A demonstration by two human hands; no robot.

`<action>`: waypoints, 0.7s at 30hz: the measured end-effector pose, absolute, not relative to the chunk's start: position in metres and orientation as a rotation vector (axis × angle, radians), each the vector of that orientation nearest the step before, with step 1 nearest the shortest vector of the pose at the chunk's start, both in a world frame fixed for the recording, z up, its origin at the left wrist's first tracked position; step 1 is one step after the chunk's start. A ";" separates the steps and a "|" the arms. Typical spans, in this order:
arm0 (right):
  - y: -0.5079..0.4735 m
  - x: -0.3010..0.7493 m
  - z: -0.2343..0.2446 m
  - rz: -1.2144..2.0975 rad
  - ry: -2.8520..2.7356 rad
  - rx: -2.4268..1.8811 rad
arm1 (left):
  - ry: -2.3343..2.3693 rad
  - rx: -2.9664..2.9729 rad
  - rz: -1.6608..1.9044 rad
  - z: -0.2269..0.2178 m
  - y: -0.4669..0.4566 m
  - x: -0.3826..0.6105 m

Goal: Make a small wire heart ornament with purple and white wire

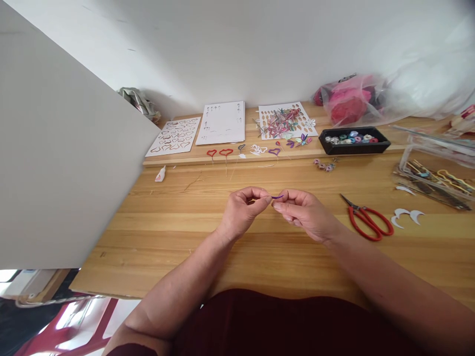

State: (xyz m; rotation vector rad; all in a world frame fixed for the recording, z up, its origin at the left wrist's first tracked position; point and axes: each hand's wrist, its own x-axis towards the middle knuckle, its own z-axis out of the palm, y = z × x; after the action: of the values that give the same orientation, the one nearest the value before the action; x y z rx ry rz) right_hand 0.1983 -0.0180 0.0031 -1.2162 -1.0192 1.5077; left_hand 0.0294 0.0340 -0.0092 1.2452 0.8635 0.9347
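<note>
Over the middle of the wooden table, both hands pinch a thin, slightly curved purple strip (276, 197). My left hand (245, 210) grips its left end between thumb and forefinger. At the other end, the thumb and fingers of my right hand (304, 212) close on it, and the fingertips of the two hands nearly meet. Whether the strip is wire or wound thread is too small to tell. To the right of my right hand lie red-handled scissors (365, 217), their blades pointing away to the upper left. Several white crescent cutouts (403, 212) lie beyond them.
Along the raised back ledge are a purple heart-shaped loop (274, 152), red heart loops (226, 152), white sheets (221, 123) and a pile of shiny flowers (282, 123). A black tray (354, 148) holds thread spools. A small glue bottle (160, 174) lies left; a clear box (438, 173) stands right.
</note>
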 end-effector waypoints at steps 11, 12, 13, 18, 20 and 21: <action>-0.019 0.205 0.005 1.173 -1.093 -1.212 | 0.944 1.183 0.983 -0.002 0.035 0.029; -0.020 0.202 0.006 1.217 -1.063 -1.146 | 0.942 1.186 0.980 -0.003 0.035 0.029; -0.021 0.199 0.006 1.258 -1.041 -1.098 | 0.932 1.189 0.979 -0.004 0.035 0.029; -0.023 0.186 0.004 1.307 -1.009 -1.140 | 0.880 1.229 0.949 -0.009 0.033 0.030; -0.022 0.185 0.002 1.280 -1.020 -1.187 | 0.879 1.216 0.923 -0.009 0.032 0.031; -0.021 0.185 0.001 1.262 -1.031 -1.201 | 0.879 1.201 0.912 -0.008 0.031 0.031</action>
State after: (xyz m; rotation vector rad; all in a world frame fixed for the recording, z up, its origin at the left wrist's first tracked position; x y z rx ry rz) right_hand 0.1853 -0.0214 0.0011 -1.2013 -1.0312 1.2617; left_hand 0.0314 0.0314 -0.0081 1.2006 0.8795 0.9123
